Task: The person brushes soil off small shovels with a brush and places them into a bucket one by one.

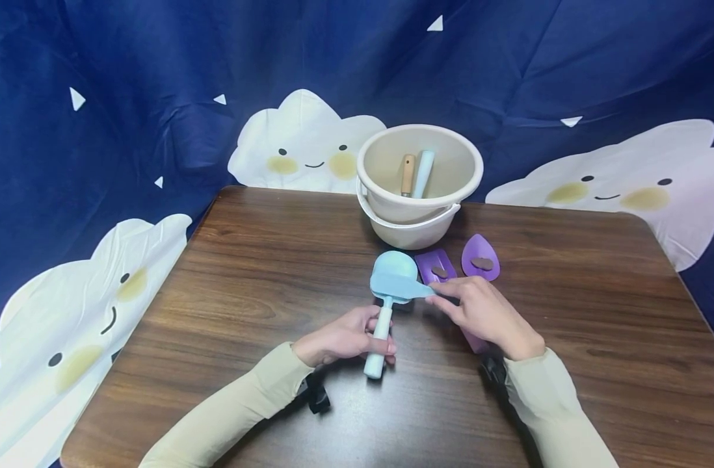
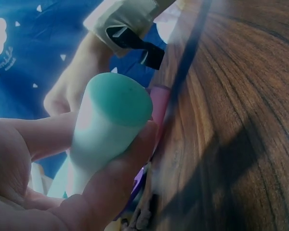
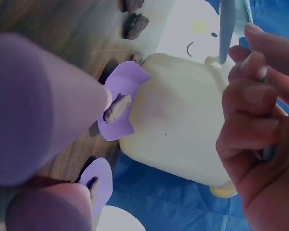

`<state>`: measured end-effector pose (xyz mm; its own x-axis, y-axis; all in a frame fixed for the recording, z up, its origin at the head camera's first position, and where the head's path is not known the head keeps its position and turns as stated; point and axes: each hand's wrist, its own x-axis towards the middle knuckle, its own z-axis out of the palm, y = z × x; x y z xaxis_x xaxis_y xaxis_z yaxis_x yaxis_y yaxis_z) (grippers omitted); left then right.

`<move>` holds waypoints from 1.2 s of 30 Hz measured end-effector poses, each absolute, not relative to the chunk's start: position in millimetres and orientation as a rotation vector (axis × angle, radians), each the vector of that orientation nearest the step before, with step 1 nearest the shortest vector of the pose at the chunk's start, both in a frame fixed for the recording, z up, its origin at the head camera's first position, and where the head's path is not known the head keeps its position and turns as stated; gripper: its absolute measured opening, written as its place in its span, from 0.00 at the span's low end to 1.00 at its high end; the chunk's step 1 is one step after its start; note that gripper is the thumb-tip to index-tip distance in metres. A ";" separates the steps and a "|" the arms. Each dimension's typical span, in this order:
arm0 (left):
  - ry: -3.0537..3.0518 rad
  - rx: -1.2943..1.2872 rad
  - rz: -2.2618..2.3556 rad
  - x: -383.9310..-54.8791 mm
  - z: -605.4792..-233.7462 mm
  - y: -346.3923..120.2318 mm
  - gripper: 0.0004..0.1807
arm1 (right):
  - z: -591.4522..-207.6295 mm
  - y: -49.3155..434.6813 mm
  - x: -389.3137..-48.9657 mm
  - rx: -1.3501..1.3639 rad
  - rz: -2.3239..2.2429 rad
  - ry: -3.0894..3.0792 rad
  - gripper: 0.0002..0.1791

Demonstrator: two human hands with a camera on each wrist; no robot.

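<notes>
My left hand [image 1: 348, 335] grips the pale handle [image 2: 111, 130] of a light blue toy scoop [image 1: 399, 261], its round head tilted up above the table. Thumb and fingers wrap the handle, leaving its rounded end free. A flat, light blue pointed piece [image 1: 400, 286] lies across the scoop's head. My right hand [image 1: 482, 311] pinches the narrow tip of that piece, its other fingers curled in. Just beyond the right hand lie two purple toy shovels, one squared [image 1: 430, 261] and one pointed [image 1: 476, 248], each bearing a brown stone [image 1: 482, 263].
A cream bucket [image 1: 412, 233] stands at the back of the wooden table [image 1: 263, 260]. Inside it lean a wooden handle [image 1: 408, 174] and a light blue handle [image 1: 423, 174]. More brown stones [image 3: 136, 26] lie beside the bucket. A blue cloud-patterned curtain [image 1: 158, 58] hangs behind.
</notes>
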<state>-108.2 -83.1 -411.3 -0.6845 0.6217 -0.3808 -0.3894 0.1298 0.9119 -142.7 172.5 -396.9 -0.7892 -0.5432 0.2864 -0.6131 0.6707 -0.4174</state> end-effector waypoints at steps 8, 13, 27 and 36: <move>1.613 0.242 1.665 -105.8 -411.3 -84.1 0.18 | -402.7 174.2 -149.4 0.823 0.612 -2.644 0.17; 1.615 0.260 1.646 -105.0 -412.2 -85.3 0.19 | -404.3 175.5 -150.5 0.750 0.570 -2.595 0.16; 1.593 0.224 1.629 -103.2 -414.4 -88.6 0.18 | -407.1 179.4 -150.4 0.699 0.510 -2.525 0.14; 1.600 0.241 1.676 -106.4 -416.1 -94.4 0.17 | -408.1 187.4 -149.6 0.659 0.514 -2.521 0.11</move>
